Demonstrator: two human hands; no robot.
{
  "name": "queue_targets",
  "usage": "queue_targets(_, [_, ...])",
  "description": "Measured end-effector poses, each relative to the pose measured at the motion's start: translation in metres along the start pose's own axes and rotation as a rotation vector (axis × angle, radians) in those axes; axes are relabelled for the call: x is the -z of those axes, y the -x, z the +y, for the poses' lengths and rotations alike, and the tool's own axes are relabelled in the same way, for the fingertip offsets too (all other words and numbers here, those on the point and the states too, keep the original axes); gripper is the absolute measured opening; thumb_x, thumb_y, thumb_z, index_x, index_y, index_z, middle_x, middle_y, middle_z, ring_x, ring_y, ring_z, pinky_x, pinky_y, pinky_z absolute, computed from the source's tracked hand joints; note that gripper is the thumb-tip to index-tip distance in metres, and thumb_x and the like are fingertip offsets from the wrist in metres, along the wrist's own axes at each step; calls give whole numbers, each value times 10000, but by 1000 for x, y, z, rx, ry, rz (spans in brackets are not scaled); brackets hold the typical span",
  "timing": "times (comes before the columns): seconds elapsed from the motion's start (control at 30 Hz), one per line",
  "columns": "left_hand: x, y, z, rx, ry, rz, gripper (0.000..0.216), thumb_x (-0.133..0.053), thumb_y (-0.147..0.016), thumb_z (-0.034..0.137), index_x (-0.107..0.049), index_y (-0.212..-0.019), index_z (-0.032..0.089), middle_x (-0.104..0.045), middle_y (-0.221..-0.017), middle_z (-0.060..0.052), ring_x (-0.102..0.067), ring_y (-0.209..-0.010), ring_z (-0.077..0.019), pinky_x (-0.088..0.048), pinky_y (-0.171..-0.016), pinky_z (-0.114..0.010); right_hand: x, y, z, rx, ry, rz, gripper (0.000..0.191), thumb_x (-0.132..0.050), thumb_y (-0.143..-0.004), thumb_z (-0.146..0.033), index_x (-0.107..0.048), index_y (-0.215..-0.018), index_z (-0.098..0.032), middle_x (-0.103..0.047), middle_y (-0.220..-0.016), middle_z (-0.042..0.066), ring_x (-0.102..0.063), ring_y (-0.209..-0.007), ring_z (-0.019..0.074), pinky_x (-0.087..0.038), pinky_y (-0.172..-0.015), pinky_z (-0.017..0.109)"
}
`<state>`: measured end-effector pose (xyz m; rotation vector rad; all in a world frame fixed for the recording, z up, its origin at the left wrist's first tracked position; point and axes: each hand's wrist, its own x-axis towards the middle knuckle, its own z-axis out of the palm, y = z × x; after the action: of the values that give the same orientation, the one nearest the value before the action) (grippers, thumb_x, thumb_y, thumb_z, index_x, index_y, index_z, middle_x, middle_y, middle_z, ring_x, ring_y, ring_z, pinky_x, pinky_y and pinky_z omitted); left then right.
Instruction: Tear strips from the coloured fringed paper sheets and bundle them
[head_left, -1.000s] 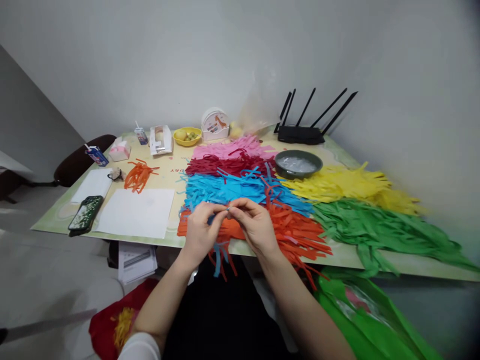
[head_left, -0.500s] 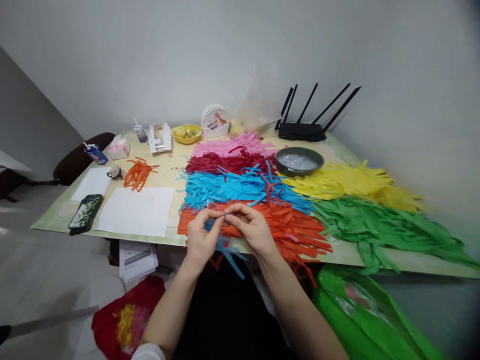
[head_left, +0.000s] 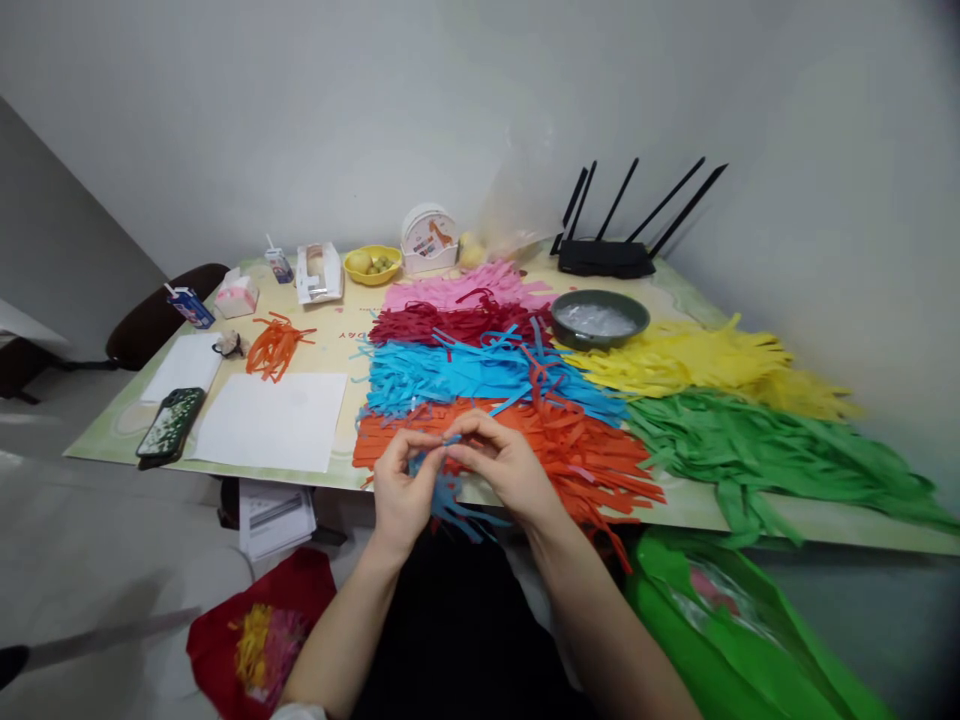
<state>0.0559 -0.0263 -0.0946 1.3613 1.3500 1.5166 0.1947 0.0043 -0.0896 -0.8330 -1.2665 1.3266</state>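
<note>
Between the fingertips of my left hand [head_left: 405, 485] and my right hand [head_left: 495, 455] is the pinched top of a bunch of blue strips [head_left: 457, 515]. Both hands are closed on it, nearly touching each other, over the table's front edge. The loose ends hang down below my fingers. Just behind my hands lies a heap of orange strips [head_left: 592, 460]. Farther back are piles of blue strips [head_left: 465, 372], dark red strips [head_left: 450, 323] and pink strips [head_left: 450, 292]. Yellow strips [head_left: 697, 358] and green strips [head_left: 780, 455] spread out on the right.
A round dark dish [head_left: 600, 345] holding clear plastic sits behind the piles, near a black router [head_left: 606, 258]. On the left lie a phone [head_left: 171, 425], white paper [head_left: 274, 420] and an orange tassel [head_left: 277, 347]. Below hang a green bag [head_left: 750, 640] and a red bag [head_left: 225, 640].
My fingertips have shifted slightly on the blue bunch, with more blue showing between them. Its hanging ends have swung and now lie more to the right.
</note>
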Motion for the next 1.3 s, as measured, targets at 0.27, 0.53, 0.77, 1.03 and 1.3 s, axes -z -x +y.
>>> queue_targets(0.27, [11, -12, 7, 100, 151, -219, 214, -753, -731, 315, -682, -860, 160, -726, -861, -58, -692, -810, -179, -532, -776, -283, 5, -6, -28, 237, 452, -124, 136, -637, -867, -276, -667, -761, -197, -630, -772, 34, -587, -749, 170, -452, -706, 303])
queue_targets(0.53, [33, -28, 2, 231, 319, -224, 287, -761, -716, 409, -621, -719, 158, -721, -703, -38, -654, -651, -148, -511, -688, -266, -21, -26, -32, 416, 546, -102, 153, -560, -912, -246, -586, -766, -208, -595, -775, 27, -564, -748, 168, -437, -693, 295])
queue_targets(0.77, [41, -31, -8, 229, 328, -156, 305, -741, -715, 406, -559, -664, 166, -623, -602, 13, -582, -598, -116, -462, -620, -227, -39, -47, -33, 389, 439, 76, 198, -511, -937, -329, -532, -772, -221, -538, -760, 15, -519, -717, 163, -419, -676, 289])
queue_targets(1.03, [193, -143, -31, -153, -670, 369, 270, -517, -881, 406, -600, -875, 149, -657, -935, -107, -582, -980, -268, -441, -916, -437, -9, -48, -4, 247, 467, -54, 216, -497, -946, -399, -603, -900, -217, -627, -864, 39, -584, -813, 184, -447, -763, 307])
queue_targets(1.3, [192, -283, -81, -211, -1053, -90, 258, -610, -894, 316, -625, -1063, 122, -631, -1132, -89, -585, -1084, -229, -472, -966, -460, 1, -44, 32, 177, 643, -177, 196, -473, -955, -334, -623, -941, -209, -690, -888, 44, -648, -803, 175, -492, -732, 281])
